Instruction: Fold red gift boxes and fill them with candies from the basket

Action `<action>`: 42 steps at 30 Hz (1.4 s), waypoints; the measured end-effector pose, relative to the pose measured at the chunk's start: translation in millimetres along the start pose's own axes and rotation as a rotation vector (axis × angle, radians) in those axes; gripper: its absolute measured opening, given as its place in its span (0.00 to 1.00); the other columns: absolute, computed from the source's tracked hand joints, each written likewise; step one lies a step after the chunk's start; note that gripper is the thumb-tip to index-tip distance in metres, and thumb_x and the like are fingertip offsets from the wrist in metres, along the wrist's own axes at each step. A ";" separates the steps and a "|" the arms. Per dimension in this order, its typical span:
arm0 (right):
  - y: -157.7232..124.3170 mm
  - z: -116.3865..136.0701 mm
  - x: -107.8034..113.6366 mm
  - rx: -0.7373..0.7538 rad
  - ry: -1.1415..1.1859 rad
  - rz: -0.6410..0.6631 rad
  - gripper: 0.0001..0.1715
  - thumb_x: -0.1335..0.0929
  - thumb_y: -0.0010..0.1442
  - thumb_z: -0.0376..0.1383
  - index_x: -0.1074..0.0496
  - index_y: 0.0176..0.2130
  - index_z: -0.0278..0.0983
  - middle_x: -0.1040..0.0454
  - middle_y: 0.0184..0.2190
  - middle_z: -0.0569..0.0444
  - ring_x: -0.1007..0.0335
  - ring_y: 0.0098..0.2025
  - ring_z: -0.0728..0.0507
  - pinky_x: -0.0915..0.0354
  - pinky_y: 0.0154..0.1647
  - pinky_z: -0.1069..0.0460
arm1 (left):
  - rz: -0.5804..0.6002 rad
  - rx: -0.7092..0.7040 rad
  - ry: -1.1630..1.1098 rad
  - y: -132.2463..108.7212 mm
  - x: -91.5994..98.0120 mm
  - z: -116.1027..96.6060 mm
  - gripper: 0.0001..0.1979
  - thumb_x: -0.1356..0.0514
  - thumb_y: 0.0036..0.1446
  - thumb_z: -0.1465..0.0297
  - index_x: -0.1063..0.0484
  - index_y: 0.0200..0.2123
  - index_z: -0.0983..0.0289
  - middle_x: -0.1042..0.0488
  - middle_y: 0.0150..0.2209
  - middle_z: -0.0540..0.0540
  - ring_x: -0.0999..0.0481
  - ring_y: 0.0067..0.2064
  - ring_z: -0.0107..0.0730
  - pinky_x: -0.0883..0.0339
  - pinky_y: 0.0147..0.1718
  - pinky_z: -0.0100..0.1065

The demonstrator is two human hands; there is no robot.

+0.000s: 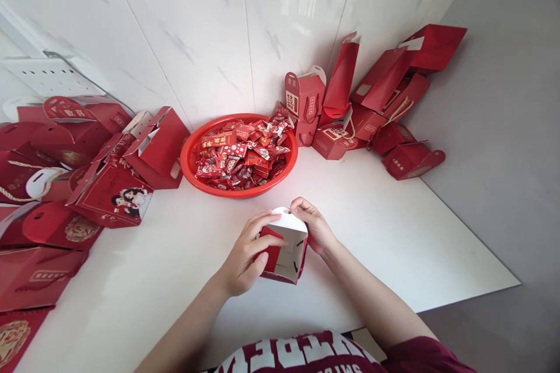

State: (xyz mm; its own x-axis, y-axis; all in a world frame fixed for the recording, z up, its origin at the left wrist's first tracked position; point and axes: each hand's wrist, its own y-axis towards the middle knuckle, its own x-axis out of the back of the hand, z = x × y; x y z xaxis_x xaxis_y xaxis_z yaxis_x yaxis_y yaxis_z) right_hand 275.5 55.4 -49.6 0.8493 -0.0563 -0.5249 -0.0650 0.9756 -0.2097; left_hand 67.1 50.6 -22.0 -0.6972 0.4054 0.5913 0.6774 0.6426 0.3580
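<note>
A small red gift box (292,261) with a pale inside is between my hands above the white table, its top open towards me. My right hand (315,226) pinches the edge of its raised white handle flap (289,219) near the hole. On the left side, my left hand (250,252) grips the box with fingers spread around a red side flap. One left finger lies against the white flap, another reaches over the opening, and the thumb is at the near left. No sweets show in the visible part of the inside.
A red plastic basket (189,172) heaped with wrapped sweets (245,154) stands against the tiled wall. Many red gift boxes (116,195) crowd the left side. More boxes (380,81) are stacked at the back right, beside a grey panel (490,145).
</note>
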 end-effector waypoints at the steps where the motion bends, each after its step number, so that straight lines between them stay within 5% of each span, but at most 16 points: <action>1: -0.7 -2.3 -1.3 0.027 0.013 -0.002 0.16 0.26 0.53 0.46 0.31 0.32 0.40 0.27 0.29 0.58 0.35 0.26 0.48 0.43 0.27 0.55 | -0.007 0.005 -0.001 -0.2 -0.3 0.6 0.22 0.55 0.64 0.67 0.23 0.48 0.59 0.39 0.65 0.56 0.47 0.68 0.52 0.44 0.64 0.54; 9: -1.7 -4.5 0.3 0.104 -0.084 0.083 0.13 0.29 0.58 0.46 0.27 0.39 0.42 0.30 0.28 0.58 0.36 0.27 0.47 0.41 0.29 0.54 | -0.008 -0.004 0.113 0.6 0.8 -0.9 0.21 0.53 0.62 0.69 0.22 0.47 0.58 0.42 0.67 0.54 0.47 0.68 0.53 0.46 0.65 0.55; 14: -1.2 0.9 -1.3 0.148 -0.341 0.191 0.14 0.34 0.65 0.46 0.24 0.40 0.40 0.23 0.39 0.54 0.29 0.38 0.45 0.35 0.42 0.50 | 0.038 -0.057 0.213 3.6 5.5 -4.6 0.16 0.51 0.60 0.68 0.23 0.38 0.61 0.44 0.68 0.54 0.48 0.68 0.54 0.48 0.65 0.56; 18: -9.0 9.1 -3.4 0.460 -0.551 0.189 0.18 0.37 0.67 0.48 0.26 0.51 0.45 0.32 0.60 0.51 0.39 0.63 0.39 0.44 0.63 0.42 | -0.034 -0.084 0.202 3.0 4.0 -5.7 0.11 0.49 0.60 0.63 0.32 0.39 0.62 0.45 0.68 0.60 0.51 0.70 0.58 0.48 0.64 0.59; 21: -17.0 17.2 -3.5 0.655 -0.664 0.259 0.25 0.37 0.64 0.56 0.24 0.50 0.47 0.38 0.65 0.51 0.45 0.67 0.35 0.48 0.66 0.38 | -0.130 -0.061 0.180 1.0 2.6 -2.4 0.11 0.45 0.58 0.61 0.37 0.41 0.61 0.44 0.67 0.62 0.52 0.70 0.59 0.48 0.63 0.60; 23: -20.9 21.5 -5.1 0.719 -0.755 0.296 0.22 0.34 0.63 0.56 0.22 0.46 0.46 0.37 0.64 0.50 0.45 0.67 0.34 0.47 0.66 0.36 | -0.161 -0.027 0.157 -0.3 3.0 1.3 0.12 0.44 0.59 0.61 0.39 0.42 0.61 0.45 0.67 0.63 0.53 0.70 0.59 0.47 0.63 0.60; 26: -23.1 25.9 -6.5 0.759 -0.862 0.300 0.10 0.33 0.65 0.41 0.22 0.41 0.44 0.32 0.59 0.49 0.42 0.64 0.35 0.43 0.64 0.37 | -0.181 0.015 0.084 -1.4 6.1 7.0 0.12 0.44 0.60 0.61 0.41 0.41 0.60 0.47 0.67 0.64 0.50 0.70 0.57 0.44 0.62 0.59; 30: -19.7 29.8 5.5 0.767 -0.876 0.215 0.14 0.37 0.62 0.29 0.24 0.37 0.42 0.27 0.43 0.49 0.34 0.54 0.38 0.36 0.56 0.40 | -0.288 0.062 0.010 -0.2 13.9 11.5 0.12 0.41 0.59 0.66 0.44 0.36 0.60 0.43 0.65 0.66 0.40 0.66 0.53 0.38 0.59 0.54; 34: -11.1 29.2 25.4 0.749 -1.070 0.134 0.13 0.37 0.59 0.26 0.27 0.34 0.41 0.29 0.36 0.52 0.32 0.43 0.41 0.41 0.60 0.37 | -0.286 0.047 0.110 1.0 25.8 12.8 0.11 0.42 0.59 0.72 0.41 0.27 0.62 0.37 0.61 0.62 0.32 0.59 0.47 0.36 0.55 0.48; 39: -5.3 23.0 29.7 0.795 -1.255 0.143 0.11 0.36 0.56 0.26 0.30 0.35 0.41 0.31 0.34 0.54 0.34 0.39 0.43 0.48 0.64 0.36 | -0.410 -0.118 0.442 -2.7 41.7 11.6 0.10 0.40 0.56 0.74 0.33 0.22 0.63 0.31 0.34 0.57 0.33 0.38 0.39 0.38 0.39 0.40; 42: -6.7 20.7 24.2 0.774 -1.291 0.199 0.07 0.36 0.59 0.29 0.31 0.36 0.40 0.30 0.34 0.53 0.35 0.39 0.43 0.47 0.62 0.39 | -0.309 -0.033 0.359 -3.6 52.2 9.0 0.12 0.41 0.57 0.75 0.36 0.22 0.63 0.35 0.25 0.52 0.38 0.30 0.33 0.42 0.31 0.35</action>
State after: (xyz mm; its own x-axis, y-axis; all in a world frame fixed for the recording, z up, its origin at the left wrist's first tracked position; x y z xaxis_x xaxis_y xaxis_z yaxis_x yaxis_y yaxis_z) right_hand 307.3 51.9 -43.7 0.7501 -0.0959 0.6543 -0.2965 0.8356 0.4624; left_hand 26.1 75.3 1.1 -0.7457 -0.0554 0.6639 0.4624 0.6744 0.5756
